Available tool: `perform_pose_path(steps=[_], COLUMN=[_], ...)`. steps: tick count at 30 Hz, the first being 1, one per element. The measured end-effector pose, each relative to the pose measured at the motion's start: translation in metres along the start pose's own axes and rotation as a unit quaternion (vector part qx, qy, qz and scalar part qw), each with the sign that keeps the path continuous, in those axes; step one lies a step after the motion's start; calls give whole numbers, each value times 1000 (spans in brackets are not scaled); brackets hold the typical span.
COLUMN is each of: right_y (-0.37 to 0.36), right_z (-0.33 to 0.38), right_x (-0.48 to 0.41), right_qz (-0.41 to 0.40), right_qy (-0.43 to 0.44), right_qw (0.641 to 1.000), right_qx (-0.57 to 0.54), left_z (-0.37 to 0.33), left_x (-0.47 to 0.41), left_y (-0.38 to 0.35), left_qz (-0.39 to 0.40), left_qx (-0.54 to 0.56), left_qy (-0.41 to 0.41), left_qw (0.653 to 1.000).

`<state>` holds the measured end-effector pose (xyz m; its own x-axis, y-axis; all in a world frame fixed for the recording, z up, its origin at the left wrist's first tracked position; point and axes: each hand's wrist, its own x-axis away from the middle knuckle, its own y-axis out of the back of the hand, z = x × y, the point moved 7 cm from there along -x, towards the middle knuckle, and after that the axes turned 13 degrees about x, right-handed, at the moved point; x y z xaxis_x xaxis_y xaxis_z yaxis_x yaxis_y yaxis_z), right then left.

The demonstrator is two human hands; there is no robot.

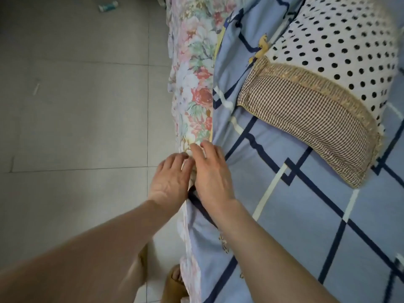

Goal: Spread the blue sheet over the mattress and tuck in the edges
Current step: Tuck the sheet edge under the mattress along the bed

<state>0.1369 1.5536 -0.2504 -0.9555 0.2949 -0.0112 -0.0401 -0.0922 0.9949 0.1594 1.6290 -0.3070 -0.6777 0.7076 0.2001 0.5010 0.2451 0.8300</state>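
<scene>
The blue sheet [295, 215], with dark blue and white lines, lies over the top of the mattress on the right. Along the bed's left side runs the floral side of the mattress [196, 84]. My left hand [170, 180] rests against that floral side at the bed's edge, fingers curled onto the fabric. My right hand [211, 171] lies flat on the blue sheet's edge just beside it, fingers spread and pointing away from me. The two hands nearly touch. Whether either hand pinches fabric is hidden by the fingers.
A brown checked pillow [306, 125] with a beige fringe and a white polka-dot pillow [341, 40] lie on the bed beyond my hands. Grey floor tiles [76, 106] fill the left. A small green object [105, 6] lies far off. My sandalled foot [175, 278] stands by the bed.
</scene>
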Motion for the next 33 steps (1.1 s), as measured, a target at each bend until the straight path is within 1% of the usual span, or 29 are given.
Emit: perform_pose_path(steps=[1,3,5,7,8,9,10,11,12,14,17,18,20,21,23,24,26,27,28,29,31,33], right_y=[8,18,20,18,13,8,2,-7,-14,-23,-32,-31,-28,-27,-22,-19,-20,-25,-32,-38,-44,-32], right_z=[-13,-33,-38,-37,-44,-50,-55,-63,-66,-63,-80,-79,-87,-82,-59,-42,-12,0,6,8,15,4], right_x=[-15,-36,-50,-61,-72,-78,-84,-88,-91,-87,-93,-93,-101,-108,-124,-134,-155,-167,-168,-168,-173,-179], right_qz=[-14,-48,-73,-80,-81,-77,-69,-55,-37,0,41,42,10,-1,-24,-27,-20,-8,12,21,7,-40], right_qy=[-63,-160,-195,-209,-232,-250,-264,-279,-284,-283,-319,-330,-348,-347,-307,-279,-235,-227,-228,-243,-277,-310], right_qw=[998,984,975,971,965,961,958,956,957,959,946,942,936,936,949,957,968,971,971,967,956,945], right_qx=[-19,-57,-74,-82,-89,-89,-84,-73,-53,-22,-42,-52,-53,-59,-66,-77,-81,-79,-77,-79,-98,-93], left_z=[-3,-17,-29,-37,-41,-44,-47,-48,-45,-35,-40,-42,-50,-48,-26,-8,28,38,36,30,28,30], left_x=[-28,-77,-112,-132,-148,-156,-161,-172,-181,-186,-209,-211,-222,-227,-226,-228,-241,-250,-252,-255,-261,-264], left_y=[17,42,55,61,62,60,60,58,56,50,48,47,49,50,65,77,99,106,101,93,88,90], left_qz=[10,39,68,98,111,106,82,70,78,116,125,123,116,127,151,157,165,172,172,172,177,184], left_qx=[-35,-108,-182,-231,-252,-257,-250,-232,-199,-157,-151,-157,-154,-151,-154,-154,-145,-153,-162,-170,-172,-159], left_qy=[-38,-111,-176,-220,-258,-304,-357,-389,-412,-424,-453,-460,-481,-491,-509,-508,-478,-464,-466,-489,-540,-570], left_qw=[999,987,965,943,926,911,896,889,886,884,870,865,855,848,833,833,850,855,852,838,805,785])
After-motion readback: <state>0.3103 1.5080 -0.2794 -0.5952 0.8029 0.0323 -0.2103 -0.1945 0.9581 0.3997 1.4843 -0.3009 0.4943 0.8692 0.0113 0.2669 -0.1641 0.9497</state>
